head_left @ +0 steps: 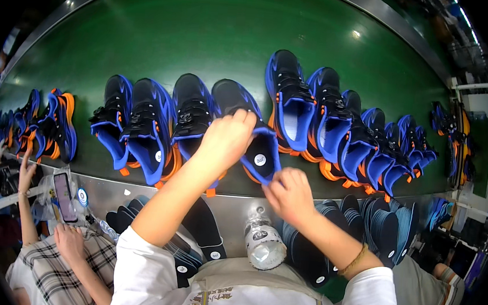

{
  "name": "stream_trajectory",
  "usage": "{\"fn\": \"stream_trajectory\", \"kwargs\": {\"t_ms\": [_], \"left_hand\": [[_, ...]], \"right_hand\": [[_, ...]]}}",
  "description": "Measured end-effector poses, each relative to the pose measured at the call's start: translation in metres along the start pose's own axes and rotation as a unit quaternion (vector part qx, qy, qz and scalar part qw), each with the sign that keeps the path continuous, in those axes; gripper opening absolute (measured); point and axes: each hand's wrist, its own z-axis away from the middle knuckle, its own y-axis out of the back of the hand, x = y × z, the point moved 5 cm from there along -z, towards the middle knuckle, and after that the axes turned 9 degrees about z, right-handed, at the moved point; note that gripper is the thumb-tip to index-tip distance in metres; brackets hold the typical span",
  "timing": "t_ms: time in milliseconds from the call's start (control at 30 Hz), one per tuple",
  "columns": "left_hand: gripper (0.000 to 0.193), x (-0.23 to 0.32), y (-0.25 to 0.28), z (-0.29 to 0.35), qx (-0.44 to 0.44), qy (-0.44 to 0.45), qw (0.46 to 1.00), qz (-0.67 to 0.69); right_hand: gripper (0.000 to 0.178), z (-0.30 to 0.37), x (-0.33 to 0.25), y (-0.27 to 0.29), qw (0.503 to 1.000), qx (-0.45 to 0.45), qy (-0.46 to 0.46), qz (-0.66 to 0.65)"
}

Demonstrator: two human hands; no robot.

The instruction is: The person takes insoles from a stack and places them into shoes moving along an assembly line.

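A black sneaker (232, 97) with blue lining and orange trim lies in front of me on the green belt, its toe pointing away. Inside it shows a dark insole (264, 151) with a round white sticker at the heel. My left hand (229, 135) is closed over the tongue and lacing, hiding that part. At the heel collar, my right hand (290, 195) pinches the blue rim with bent fingers. To the left stand several matching sneakers (144, 107), one with a stickered insole inside. On the right, a row of sneakers (287, 98) shows pale blue inner bottoms.
Stacks of dark insoles (302, 254) lie along the metal ledge (234, 206) on both sides of a clear bottle (265, 247). At left are a phone (65, 197) and a co-worker's hand (69, 243). Another person (430, 293) sits at right. More sneakers (57, 123) stand farther left.
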Motion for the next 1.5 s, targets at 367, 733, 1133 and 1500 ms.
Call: {"fn": "stream_trajectory", "kwargs": {"t_ms": [367,733,1133,1500], "left_hand": [[0.036,0.062,0.050,-0.032,-0.012,-0.034,0.989,0.143],[0.055,0.077,-0.118,-0.085,-0.202,0.188,0.959,-0.063],[0.019,0.166,-0.101,-0.023,0.105,-0.076,0.970,0.204],[0.034,0.049,-0.095,-0.068,0.118,0.148,0.908,0.373]], "right_hand": [[0.047,0.067,0.041,0.045,0.990,0.082,-0.118,0.002],[0.064,0.087,0.164,0.019,0.944,-0.125,-0.181,0.246],[0.040,0.129,0.222,0.093,0.921,0.005,-0.162,0.354],[0.059,0.293,0.052,0.074,0.935,-0.119,-0.335,0.021]]}}
